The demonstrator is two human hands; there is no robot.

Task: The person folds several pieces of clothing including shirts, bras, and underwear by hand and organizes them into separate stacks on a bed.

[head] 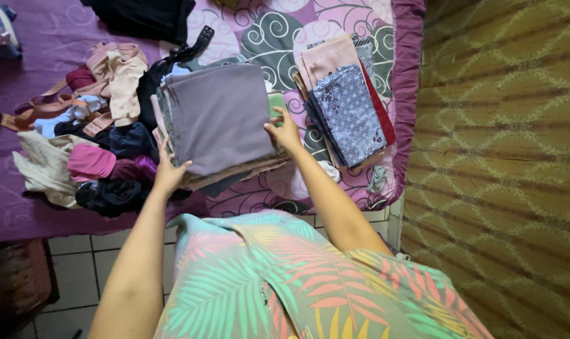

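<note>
In the head view, both hands grip a stack of folded clothes (219, 119) that rests on the bed (27, 207), near its front edge. The left hand (167, 172) clasps the stack's lower left corner, fingers pressed up against the side of the layers; the thumb side is hidden behind the fabric. The right hand (286, 133) holds the stack's right edge, fingers spread on it, and the fingertips disappear under the top grey piece. How many garments make up the stack cannot be told, since only thin edges peek out below the grey cloth.

Just to the right lies a second folded pile (347, 110), topped by blue patterned fabric with pink and dark red layers showing at its edges. To the left sits a loose heap of unfolded clothes (90, 125), pinks, beige, navy and black tangled so that single items are hard to separate. A dark garment (143, 16) at the top is cut off by the frame. The bedspread (272, 31) with swirl pattern is mostly covered. The person's leaf-print top (285, 282) fills the lower frame, hiding the floor tiles (71, 263) partly. A patterned wall (504, 157) stands on the right.
</note>
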